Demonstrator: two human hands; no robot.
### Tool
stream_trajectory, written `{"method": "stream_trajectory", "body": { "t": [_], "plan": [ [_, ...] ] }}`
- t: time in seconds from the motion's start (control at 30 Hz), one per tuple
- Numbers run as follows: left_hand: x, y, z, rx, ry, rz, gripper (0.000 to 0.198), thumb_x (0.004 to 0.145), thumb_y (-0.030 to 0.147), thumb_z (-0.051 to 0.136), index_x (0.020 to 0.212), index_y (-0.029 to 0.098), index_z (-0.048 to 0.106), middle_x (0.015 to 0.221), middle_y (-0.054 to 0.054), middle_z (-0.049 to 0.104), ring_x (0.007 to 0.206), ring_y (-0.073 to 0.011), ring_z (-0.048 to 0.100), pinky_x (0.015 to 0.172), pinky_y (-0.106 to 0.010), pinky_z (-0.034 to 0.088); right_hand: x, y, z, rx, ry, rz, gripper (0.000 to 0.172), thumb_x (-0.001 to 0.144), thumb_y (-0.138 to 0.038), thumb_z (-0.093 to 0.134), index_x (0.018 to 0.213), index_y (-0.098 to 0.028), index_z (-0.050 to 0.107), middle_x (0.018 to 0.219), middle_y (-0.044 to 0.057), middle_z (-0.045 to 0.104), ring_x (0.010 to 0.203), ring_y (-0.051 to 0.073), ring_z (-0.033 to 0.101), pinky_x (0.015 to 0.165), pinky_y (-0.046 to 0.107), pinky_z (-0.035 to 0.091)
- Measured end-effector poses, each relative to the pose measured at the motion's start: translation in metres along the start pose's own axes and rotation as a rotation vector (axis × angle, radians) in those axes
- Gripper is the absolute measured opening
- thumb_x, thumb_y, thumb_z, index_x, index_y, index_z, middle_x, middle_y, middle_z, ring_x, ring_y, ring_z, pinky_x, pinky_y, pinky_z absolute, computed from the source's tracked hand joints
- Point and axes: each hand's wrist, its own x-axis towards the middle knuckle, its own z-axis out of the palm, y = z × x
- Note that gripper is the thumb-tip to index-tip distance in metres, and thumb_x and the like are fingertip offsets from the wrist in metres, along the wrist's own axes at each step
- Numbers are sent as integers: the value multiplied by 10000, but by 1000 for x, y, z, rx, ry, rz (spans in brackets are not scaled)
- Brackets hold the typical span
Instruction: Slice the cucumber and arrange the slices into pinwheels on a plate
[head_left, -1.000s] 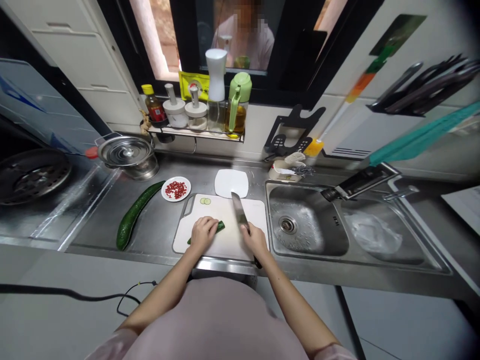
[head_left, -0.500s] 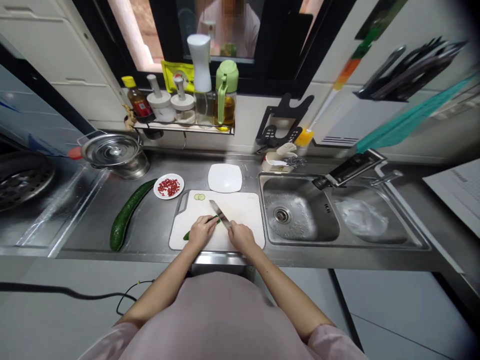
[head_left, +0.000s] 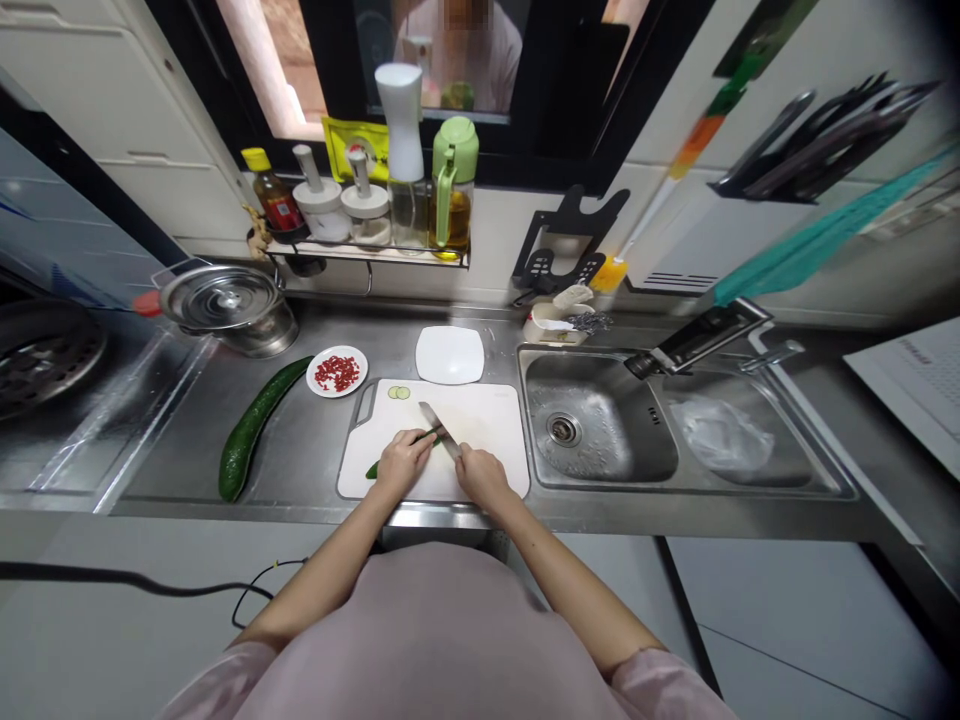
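Note:
My left hand (head_left: pixel 402 462) presses down on a piece of cucumber (head_left: pixel 373 470), which lies on the white cutting board (head_left: pixel 491 420) and is mostly covered by the fingers. Its dark green skin shows on both sides of the hand. In my right hand (head_left: pixel 480 472) is the handle of a kitchen knife (head_left: pixel 437 422), its blade slanting up and left beside the cut end of the piece. Two pale cucumber slices (head_left: pixel 399 393) overlap near the board's upper left. A whole long cucumber (head_left: pixel 251 430) rests on the steel counter to the left.
Behind the board stands a white square plate (head_left: pixel 450 355); left of it, a round plate (head_left: pixel 312 378) holds chopped red bits. A lidded steel pot (head_left: pixel 259 330) stands back left. The sink (head_left: pixel 600 440) borders the board's right. Seasonings fill a shelf (head_left: pixel 375 255) above.
The knife blade has shifted very slightly at the cucumber's cut end. Both hands stay in nearly the same place, and the view has tilted a little.

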Motion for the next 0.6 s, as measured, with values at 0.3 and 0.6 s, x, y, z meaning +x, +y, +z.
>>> {"method": "stream_trajectory", "body": {
  "t": [0.3,0.6],
  "plan": [
    [1,-2,1,-14,6,6,242,911,253,538,1083,266,707,1019,-56,673,951,-178,583,834,-308,500,-14,4,-7,15,-85,6,273,932,-175,353,1088,-142,575,999,155,689,925,248,658,719,303,414],
    [2,0,0,-4,10,11,233,917,266,530,1061,264,713,1013,-52,676,943,-178,582,831,-306,499,-14,8,-11,9,-120,-4,281,930,-182,369,1104,-141,586,1017,151,686,952,239,651,736,290,416]
  ]
}}
